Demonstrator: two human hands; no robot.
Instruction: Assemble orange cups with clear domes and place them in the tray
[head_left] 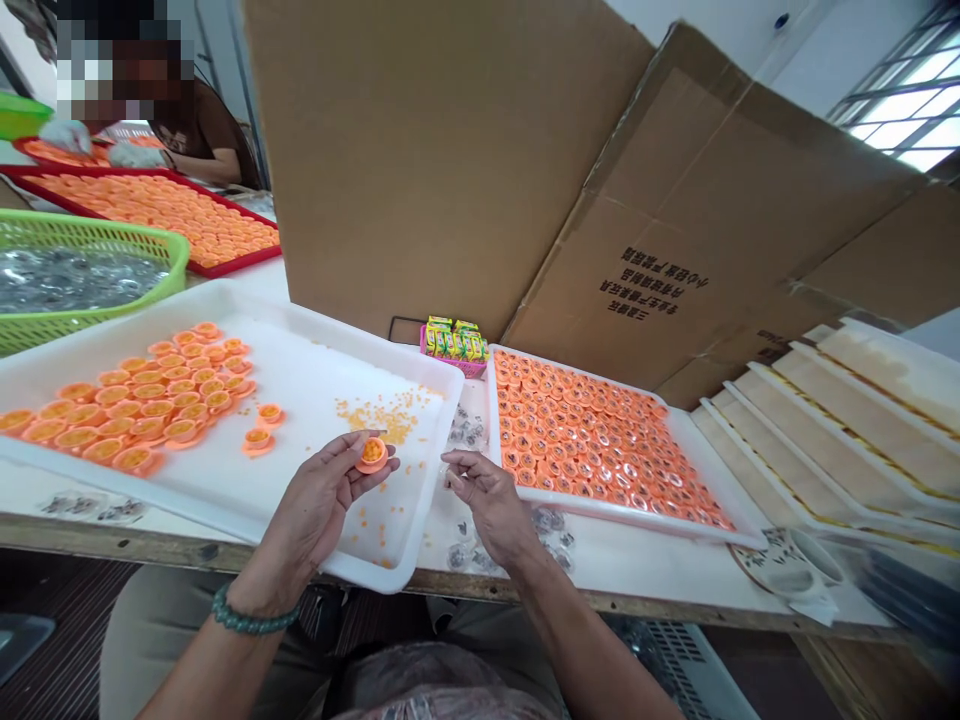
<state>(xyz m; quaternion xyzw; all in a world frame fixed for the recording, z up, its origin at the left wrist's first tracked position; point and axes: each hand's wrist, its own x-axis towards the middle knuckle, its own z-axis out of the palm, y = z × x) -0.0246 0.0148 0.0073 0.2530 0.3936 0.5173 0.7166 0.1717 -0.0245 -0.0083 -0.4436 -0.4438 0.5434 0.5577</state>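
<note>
My left hand [311, 515] holds a small round orange plastic cup [373, 456] with yellow pieces in it, thumb and fingers about its rim. It is above the right part of a white tray [247, 520]. In that tray, loose yellow pieces [397, 410] are scattered, and many similar orange cups [150, 405] cluster on the left. My right hand [487, 500] is closed in a pinch just past the tray's right wall, apart from the cup. What its fingertips hold, if anything, I cannot make out. Small clear plastic pieces [553, 530] lie beside it on the table.
A second white tray [600, 507] full of orange cups stands on the right, near stacked white trays [832, 430]. Tall cardboard [450, 150] walls the back. A green basket [180, 255] of clear pieces and a red tray [232, 262] sit left, with a gloved co-worker [214, 130] beyond.
</note>
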